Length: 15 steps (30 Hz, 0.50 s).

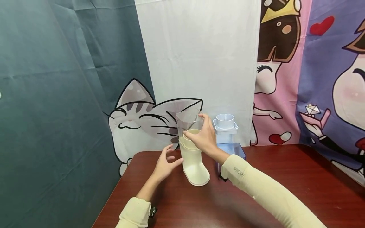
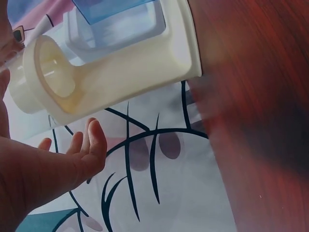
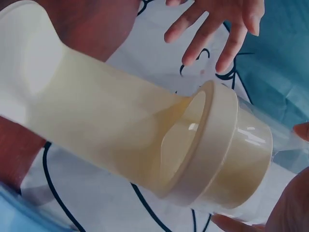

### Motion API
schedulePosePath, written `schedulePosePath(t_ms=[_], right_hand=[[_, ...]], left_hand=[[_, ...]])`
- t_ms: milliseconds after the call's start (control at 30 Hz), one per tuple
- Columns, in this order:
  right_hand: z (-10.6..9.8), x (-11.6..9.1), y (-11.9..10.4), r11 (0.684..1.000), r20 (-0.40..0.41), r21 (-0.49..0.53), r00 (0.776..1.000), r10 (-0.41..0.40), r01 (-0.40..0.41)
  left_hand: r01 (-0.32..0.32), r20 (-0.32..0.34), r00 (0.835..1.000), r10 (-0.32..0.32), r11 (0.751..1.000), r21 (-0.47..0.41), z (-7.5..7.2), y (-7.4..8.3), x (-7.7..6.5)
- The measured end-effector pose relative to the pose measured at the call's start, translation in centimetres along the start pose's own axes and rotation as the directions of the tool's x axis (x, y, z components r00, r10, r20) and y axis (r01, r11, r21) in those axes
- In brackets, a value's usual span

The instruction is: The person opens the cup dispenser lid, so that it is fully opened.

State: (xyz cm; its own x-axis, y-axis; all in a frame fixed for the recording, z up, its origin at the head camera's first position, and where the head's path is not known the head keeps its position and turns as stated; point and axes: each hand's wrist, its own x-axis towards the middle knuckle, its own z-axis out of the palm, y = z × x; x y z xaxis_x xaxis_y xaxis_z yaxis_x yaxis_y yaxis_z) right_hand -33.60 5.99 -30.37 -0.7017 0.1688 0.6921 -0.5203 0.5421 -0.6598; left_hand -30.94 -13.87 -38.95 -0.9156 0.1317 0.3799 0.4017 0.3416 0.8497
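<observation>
On the table stands a cream dispenser stand (image 1: 191, 161) with a wide rounded foot and a ring at its top. A clear plastic container (image 1: 186, 122) rises above the ring, and a cream collar (image 3: 248, 159) shows through its wall. With thumb and fingers spread around the container, my right hand (image 1: 203, 134) grips it from the right side. My left hand (image 1: 165, 164) is beside the stand on the left, its fingers relaxed and parted, holding nothing. In the left wrist view, the left fingertips (image 2: 94, 128) show just off the stand's back edge.
Behind and to the right is a second dispenser with a white top (image 1: 225, 123) and a translucent blue bin (image 1: 232, 148). The reddish-brown table (image 1: 273, 180) reaches back to a hanging cloth (image 1: 199, 47) printed with cartoon figures.
</observation>
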Motion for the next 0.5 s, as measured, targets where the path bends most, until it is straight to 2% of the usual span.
schedulePosePath(t_ms=[333,400,500], right_hand=[[-3.2,-1.6,-0.9,0.997,0.117,0.070,0.993,0.000,-0.008],[-3.9,-1.7,-0.7,0.996,0.140,0.088,0.990,-0.014,0.002],[-4.9,-1.8,-0.4,0.993,0.152,0.117,0.987,-0.043,0.025]], left_hand=[[0.006,0.029,1.000,-0.006,1.000,-0.020,-0.7,-0.1,-0.5],[0.013,0.045,0.999,-0.013,1.000,-0.016,-0.8,0.2,-0.6],[0.017,0.068,0.998,-0.015,1.000,-0.023,-1.1,1.5,-1.1]])
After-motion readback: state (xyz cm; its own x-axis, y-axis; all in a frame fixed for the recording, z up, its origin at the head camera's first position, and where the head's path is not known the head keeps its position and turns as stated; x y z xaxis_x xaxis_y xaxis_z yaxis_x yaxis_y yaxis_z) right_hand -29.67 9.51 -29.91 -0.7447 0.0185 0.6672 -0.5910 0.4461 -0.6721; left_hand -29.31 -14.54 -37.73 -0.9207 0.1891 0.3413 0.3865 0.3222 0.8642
